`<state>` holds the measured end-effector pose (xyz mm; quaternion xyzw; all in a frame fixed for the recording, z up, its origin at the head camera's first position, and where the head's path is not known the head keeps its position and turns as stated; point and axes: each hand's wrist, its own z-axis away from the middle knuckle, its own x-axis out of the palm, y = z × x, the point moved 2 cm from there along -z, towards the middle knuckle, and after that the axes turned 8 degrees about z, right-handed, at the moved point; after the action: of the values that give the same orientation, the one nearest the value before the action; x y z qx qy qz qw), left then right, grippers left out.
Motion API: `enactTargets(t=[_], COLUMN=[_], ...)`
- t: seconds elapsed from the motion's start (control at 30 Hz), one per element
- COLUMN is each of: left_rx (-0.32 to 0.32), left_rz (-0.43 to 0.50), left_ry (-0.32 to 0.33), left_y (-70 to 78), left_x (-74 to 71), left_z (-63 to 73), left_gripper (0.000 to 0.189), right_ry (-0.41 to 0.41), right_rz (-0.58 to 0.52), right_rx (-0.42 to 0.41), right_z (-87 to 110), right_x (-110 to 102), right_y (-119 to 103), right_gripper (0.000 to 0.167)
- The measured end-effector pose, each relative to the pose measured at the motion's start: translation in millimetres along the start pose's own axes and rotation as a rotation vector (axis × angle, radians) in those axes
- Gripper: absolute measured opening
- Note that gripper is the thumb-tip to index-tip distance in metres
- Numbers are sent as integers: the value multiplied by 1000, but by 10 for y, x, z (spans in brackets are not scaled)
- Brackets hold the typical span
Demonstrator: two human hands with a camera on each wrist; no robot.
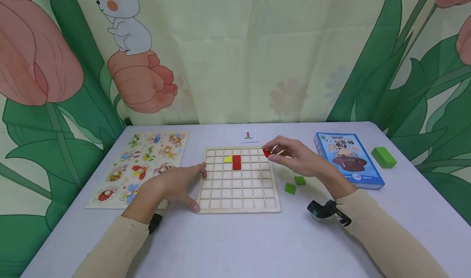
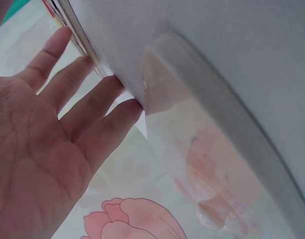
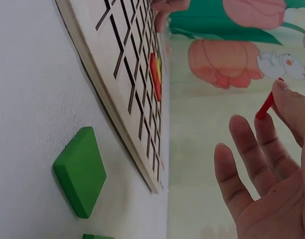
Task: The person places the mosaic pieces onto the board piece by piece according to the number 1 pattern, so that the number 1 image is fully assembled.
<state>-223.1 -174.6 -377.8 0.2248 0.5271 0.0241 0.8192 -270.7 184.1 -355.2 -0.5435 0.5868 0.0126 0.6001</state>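
A wooden grid board [image 1: 237,193] lies flat in the middle of the table. Two red square tiles [image 1: 236,165] sit in its upper cells, one behind the other, with a yellow tile [image 1: 227,159] to the left of the farther one. At the board's left edge, my left hand [image 1: 176,184] rests with its thumb by the near corner and fingers spread farther up the side. Thumb and index finger of my right hand [image 1: 298,157] pinch a thin red tile [image 3: 265,105] over the far right corner; its other fingers are loosely extended.
Two green tiles [image 1: 290,188] lie right of the board. Behind it is a small card with a printed grid [image 1: 248,135]. A blue box [image 1: 349,159] and a green block [image 1: 384,157] stand at the right, and an insect picture sheet [image 1: 126,169] lies at the left.
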Motion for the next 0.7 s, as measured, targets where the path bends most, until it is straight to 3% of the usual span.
enactTargets(t=[0.7], left_rx=[21], left_rz=[-11], left_ry=[13], left_y=[18], left_x=[-24], left_z=[0], left_gripper=[98], right_ry=[-28], right_rz=[-72], right_rx=[46], right_z=[-319], right_x=[255], right_y=[-7], right_gripper=[31])
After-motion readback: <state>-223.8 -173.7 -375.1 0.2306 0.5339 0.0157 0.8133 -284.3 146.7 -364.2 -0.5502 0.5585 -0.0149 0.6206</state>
